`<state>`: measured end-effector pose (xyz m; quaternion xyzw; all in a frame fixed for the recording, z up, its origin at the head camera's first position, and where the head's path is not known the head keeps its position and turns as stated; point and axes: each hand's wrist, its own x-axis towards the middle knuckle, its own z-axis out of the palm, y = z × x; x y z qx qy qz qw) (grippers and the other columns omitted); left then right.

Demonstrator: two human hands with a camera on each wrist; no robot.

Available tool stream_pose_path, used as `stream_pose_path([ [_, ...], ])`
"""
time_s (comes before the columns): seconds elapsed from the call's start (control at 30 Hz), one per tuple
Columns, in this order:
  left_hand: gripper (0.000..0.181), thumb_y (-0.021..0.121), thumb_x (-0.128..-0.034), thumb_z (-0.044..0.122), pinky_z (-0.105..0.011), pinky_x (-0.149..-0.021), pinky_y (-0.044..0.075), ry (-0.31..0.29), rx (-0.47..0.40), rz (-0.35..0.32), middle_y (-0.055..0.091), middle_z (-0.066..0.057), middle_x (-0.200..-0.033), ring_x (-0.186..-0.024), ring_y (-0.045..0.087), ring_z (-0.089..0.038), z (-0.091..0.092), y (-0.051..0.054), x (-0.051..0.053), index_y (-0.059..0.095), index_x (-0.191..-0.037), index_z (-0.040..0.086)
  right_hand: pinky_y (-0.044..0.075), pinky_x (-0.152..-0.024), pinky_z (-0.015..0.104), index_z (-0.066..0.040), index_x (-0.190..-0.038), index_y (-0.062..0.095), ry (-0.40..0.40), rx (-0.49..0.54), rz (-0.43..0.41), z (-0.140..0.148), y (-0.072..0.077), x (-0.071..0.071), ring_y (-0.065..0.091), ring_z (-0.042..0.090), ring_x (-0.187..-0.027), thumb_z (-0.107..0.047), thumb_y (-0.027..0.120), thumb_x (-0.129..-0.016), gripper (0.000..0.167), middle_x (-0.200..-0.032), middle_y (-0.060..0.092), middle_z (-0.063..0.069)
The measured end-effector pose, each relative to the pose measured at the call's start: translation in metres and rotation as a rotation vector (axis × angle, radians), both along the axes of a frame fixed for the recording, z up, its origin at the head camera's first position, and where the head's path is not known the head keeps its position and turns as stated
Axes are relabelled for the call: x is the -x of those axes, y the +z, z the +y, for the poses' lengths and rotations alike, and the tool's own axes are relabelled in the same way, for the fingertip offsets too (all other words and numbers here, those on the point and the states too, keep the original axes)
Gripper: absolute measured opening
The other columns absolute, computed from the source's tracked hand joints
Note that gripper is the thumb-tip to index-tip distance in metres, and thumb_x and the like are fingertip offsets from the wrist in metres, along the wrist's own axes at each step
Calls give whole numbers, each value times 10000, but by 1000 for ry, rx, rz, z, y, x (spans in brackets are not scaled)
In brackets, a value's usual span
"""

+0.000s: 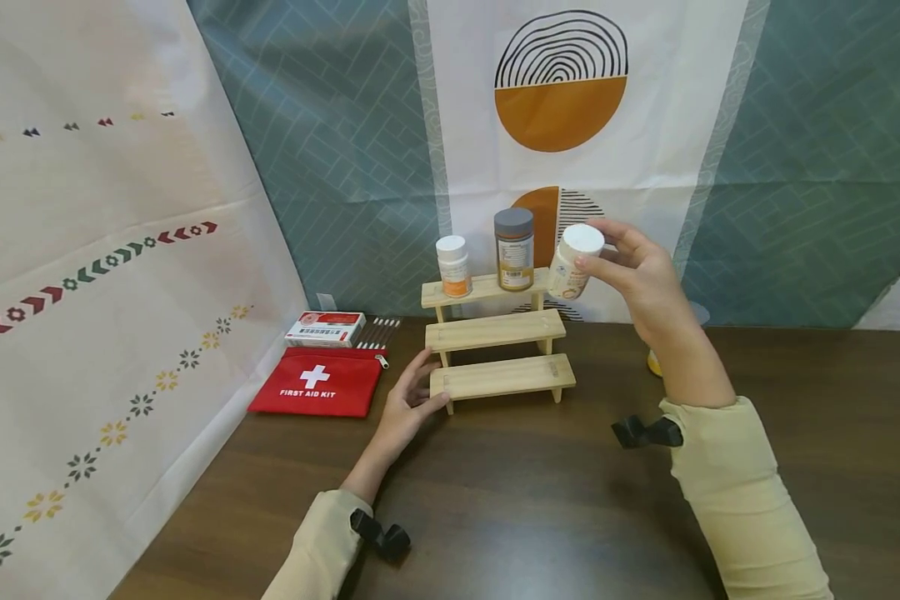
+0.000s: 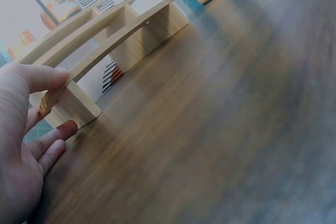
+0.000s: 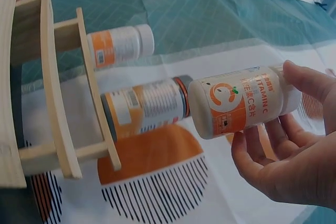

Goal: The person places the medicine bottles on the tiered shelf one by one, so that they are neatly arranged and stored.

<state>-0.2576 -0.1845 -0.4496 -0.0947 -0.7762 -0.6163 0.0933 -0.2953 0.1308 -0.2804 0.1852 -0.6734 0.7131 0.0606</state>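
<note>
Holding the vitamin bottle point(image 1: 570, 268) in a firm pinch, the right hand point(image 1: 642, 273) had it tilted, clear of the rack point(image 1: 495, 332) near the top step point(image 1: 483, 285)'s right end! Down low, the left hand point(image 1: 407, 407) gripped the bottom step point(image 1: 502, 377)'s left end, while up top stood the grey-lidded jar point(image 1: 515, 250) and, left of it, the other bottle point(image 1: 454, 267).

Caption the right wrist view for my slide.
Right hand holds a vitamin C bottle near two other bottles standing on a rack.
</note>
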Motion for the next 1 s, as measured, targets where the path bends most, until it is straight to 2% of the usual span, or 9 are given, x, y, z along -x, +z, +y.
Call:
stream_pose_path([
  [0.17, 739, 687, -870, 13, -218, -862, 496, -5, -2, 5, 535, -192, -1416, -956, 633, -226, 0, -1, -1, 361, -1512, 181, 399, -945, 255, -168, -1297, 563, 20, 5, 19, -18, 2, -1, 523, 116, -1079, -80, 639, -922, 393, -1165, 571, -104],
  [0.57, 743, 685, -868, 1, -192, -833, 500, -7, -12, 8, 536, -191, -1414, -937, 625, -203, 1, -1, 1, 363, -1511, 191, 373, -1004, 339, -67, -1385, 492, 60, 20, 3, -55, 4, 3, 511, 143, -1118, -59, 627, -920, 484, -1184, 553, -91],
  [0.8, 744, 686, -869, 10, -205, -846, 498, 2, -4, -2, 536, -179, -1419, -968, 628, -240, 0, -1, 0, 363, -1511, 203, 384, -1038, 392, -62, -1394, 483, 96, 10, -41, -77, -5, 13, 512, 163, -1147, -63, 643, -914, 506, -1191, 552, -65],
  [1.0, 744, 684, -871, 9, -201, -855, 495, 2, -4, -10, 533, -176, -1424, -997, 637, -288, 0, -1, 0, 360, -1512, 204, 401, -1074, 456, -76, -1410, 478, 127, -43, -102, -91, -21, 20, 505, 235, -1234, -101, 651, -915, 525, -1341, 535, 67],
])
